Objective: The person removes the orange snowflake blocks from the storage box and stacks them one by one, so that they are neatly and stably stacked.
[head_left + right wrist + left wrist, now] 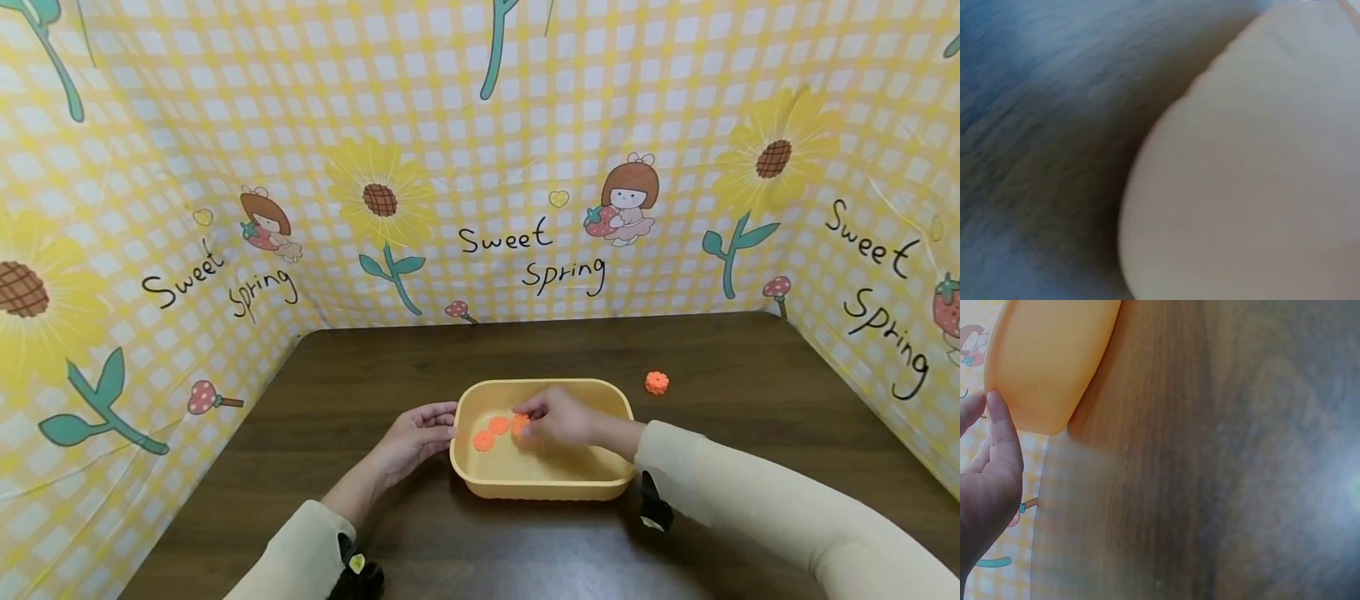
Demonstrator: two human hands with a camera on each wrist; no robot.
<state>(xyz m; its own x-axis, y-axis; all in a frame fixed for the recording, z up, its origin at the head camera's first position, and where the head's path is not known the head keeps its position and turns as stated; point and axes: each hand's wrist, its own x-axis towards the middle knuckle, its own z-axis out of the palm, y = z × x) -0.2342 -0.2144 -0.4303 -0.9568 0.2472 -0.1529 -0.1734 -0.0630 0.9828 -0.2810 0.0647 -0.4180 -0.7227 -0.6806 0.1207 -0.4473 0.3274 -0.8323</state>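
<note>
A shallow yellow plastic bin [540, 492] with rounded corners sits on the dark wooden table. My left hand [408, 442] is at its left end, fingertips and thumb tip touching the outside of the wall by the rim. In the left wrist view, the thumb and a finger meet at the bin's edge [1054, 412]. My right hand [558, 417] reaches inside, pinching an orange flower-shaped piece [520, 425] low over the floor. Two similar flat orange pieces [483, 440] lie left of it in the bin. The right wrist view shows only the bin's outer wall [1241, 175], blurred.
Another orange flower-shaped piece [656, 382], thicker-looking, lies on the table [375, 367] beyond the bin's right end. Yellow checked cloth [480, 167] with printed flowers and lettering hangs along the back and both sides of the table.
</note>
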